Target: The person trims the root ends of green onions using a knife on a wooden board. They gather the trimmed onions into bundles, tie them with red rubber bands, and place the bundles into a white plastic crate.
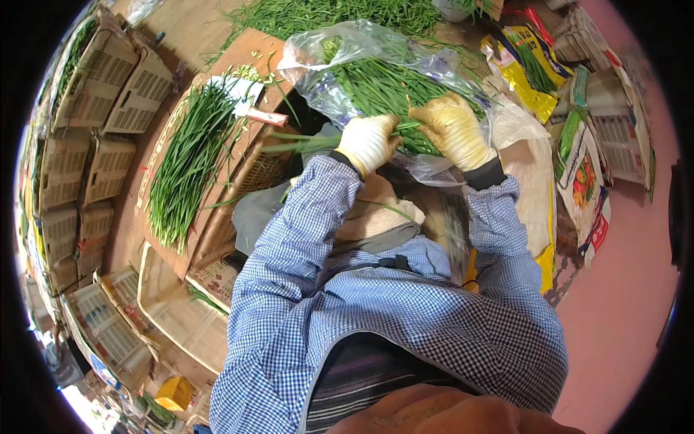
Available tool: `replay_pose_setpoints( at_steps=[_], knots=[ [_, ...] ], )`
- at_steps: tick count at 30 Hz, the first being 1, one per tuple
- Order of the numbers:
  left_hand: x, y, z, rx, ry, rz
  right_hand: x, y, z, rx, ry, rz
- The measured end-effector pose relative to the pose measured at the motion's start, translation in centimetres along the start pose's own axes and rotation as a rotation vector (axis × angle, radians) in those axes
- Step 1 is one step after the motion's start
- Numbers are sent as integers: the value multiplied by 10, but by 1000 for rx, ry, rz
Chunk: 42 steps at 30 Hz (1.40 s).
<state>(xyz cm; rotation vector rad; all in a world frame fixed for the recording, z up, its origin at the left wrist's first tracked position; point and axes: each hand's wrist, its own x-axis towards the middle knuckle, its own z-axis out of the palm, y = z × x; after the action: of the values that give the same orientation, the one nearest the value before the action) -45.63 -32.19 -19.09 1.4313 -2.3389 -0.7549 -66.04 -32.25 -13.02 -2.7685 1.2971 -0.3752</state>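
My left hand (370, 142), in a pale yellowed work glove, is shut on a few garlic chives (301, 143), whose blurred leaves trail out to the left. Their other ends reach across to my gloved right hand (454, 130), whose bent fingers and thumb close on them. A thin withered strand stands by the right fingertips. Beneath both hands, a large heap of garlic chives (379, 87) lies in a clear plastic bag (309, 68) with purple print. Left of it, a trimmed bunch of garlic chives (190, 163) rests on a wooden board (217, 179), partly over a broad knife's blade (244, 93).
The knife's handle (268, 116) juts over the board's right edge. Plastic crates (92, 81) are stacked along the left, and an open crate (184, 320) sits below the board. Loose greens (336, 13) cover the floor ahead. Printed sacks (583, 179) lie at right.
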Motion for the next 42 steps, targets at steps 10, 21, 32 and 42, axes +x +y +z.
replay_pose_setpoints(
  at_steps=[10,21,32,42],
  knots=[
    [11,8,40,-302,264,-171,-15,-20,55,1423,576,675],
    [78,-102,-17,386,431,-164,30,92,39,973,-213,905],
    [167,-193,-60,348,388,-192,169,78,194,213,-137,444],
    [174,-133,-204,-967,294,-168,244,159,283,-145,-358,635]
  ],
)
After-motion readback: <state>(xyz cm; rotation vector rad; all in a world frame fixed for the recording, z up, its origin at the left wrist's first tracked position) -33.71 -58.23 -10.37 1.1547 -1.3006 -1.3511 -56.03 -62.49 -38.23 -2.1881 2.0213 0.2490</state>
